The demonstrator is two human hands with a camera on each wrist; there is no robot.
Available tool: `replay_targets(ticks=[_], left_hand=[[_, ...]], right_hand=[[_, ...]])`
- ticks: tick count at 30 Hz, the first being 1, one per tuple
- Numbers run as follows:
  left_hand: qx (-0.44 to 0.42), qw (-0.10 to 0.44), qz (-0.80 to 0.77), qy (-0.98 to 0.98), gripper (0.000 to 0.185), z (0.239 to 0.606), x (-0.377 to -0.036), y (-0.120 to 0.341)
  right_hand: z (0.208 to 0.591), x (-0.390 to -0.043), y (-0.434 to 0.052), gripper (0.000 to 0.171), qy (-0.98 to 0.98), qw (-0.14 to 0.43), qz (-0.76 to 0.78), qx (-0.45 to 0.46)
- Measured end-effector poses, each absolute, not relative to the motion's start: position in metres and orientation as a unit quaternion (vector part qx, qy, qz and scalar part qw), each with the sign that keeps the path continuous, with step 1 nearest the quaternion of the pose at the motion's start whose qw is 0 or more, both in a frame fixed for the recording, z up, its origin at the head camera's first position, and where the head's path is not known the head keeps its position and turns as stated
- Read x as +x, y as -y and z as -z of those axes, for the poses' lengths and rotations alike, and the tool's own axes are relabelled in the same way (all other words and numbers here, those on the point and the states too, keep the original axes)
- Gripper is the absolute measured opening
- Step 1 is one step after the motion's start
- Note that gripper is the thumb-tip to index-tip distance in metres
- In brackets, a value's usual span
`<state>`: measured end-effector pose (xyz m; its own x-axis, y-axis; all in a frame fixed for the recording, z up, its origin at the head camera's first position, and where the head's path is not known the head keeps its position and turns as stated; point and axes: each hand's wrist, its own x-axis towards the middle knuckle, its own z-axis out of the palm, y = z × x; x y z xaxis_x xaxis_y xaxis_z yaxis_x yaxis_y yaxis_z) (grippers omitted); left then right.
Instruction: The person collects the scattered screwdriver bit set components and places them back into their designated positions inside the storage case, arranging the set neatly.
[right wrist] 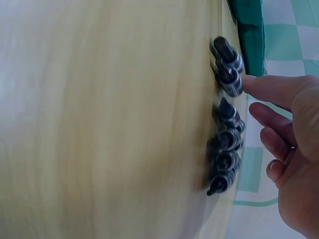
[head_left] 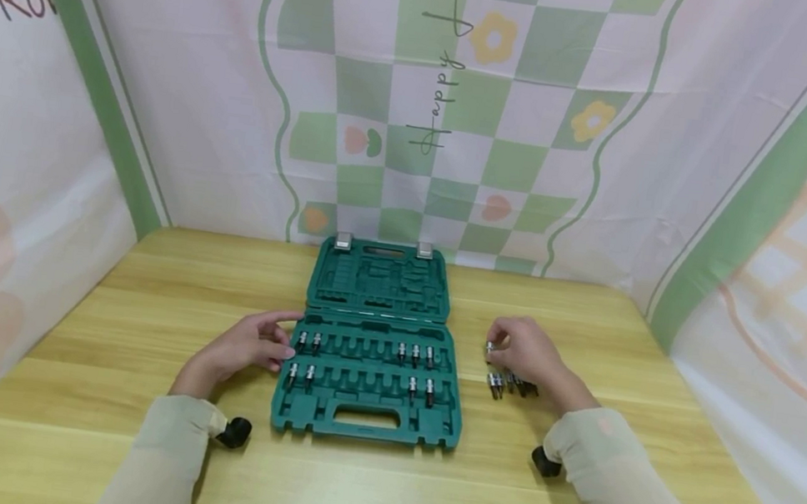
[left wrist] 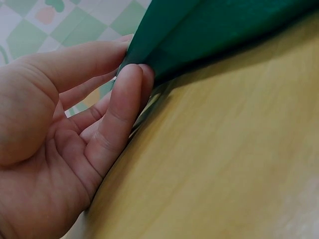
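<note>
A green tool case (head_left: 292,419) lies open on the wooden table (head_left: 89,415). Several bit sockets (head_left: 309,342) stand in its tray slots, left and right. My left hand (head_left: 264,344) rests against the case's left edge (left wrist: 164,45); in the left wrist view the left hand (left wrist: 127,59) has fairly straight fingers touching that edge. A cluster of loose bit sockets (head_left: 506,382) lies right of the case. My right hand (head_left: 512,349) hovers over them. In the right wrist view the right hand (right wrist: 269,129) is loosely curled, and its index fingertip (right wrist: 249,83) touches one socket (right wrist: 230,82) in the row.
The case lid (head_left: 380,283) lies flat behind the tray, with moulded recesses. Patterned fabric walls (head_left: 427,120) close in the table at the back and both sides. Bare wooden tabletop (head_left: 374,492) stretches in front of the case and to its left.
</note>
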<state>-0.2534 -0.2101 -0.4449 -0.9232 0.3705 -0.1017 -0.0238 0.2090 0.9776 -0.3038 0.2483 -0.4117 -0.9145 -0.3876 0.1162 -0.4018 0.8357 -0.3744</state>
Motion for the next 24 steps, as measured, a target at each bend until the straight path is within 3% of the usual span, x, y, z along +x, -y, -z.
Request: replay_targets(ticks=[15, 24], left_hand=[[0.115, 0.161, -0.619, -0.760, 0.064, 0.443, -0.252, 0.209], [0.111, 0.160, -0.618, -0.762, 0.064, 0.442, -0.252, 0.209]], right_hand=[[0.413, -0.302, -0.233, 0.005, 0.951, 0.041, -0.245, 0.182], [0.408, -0.294, -0.220, 0.007, 0.948, 0.056, -0.278, 0.146]])
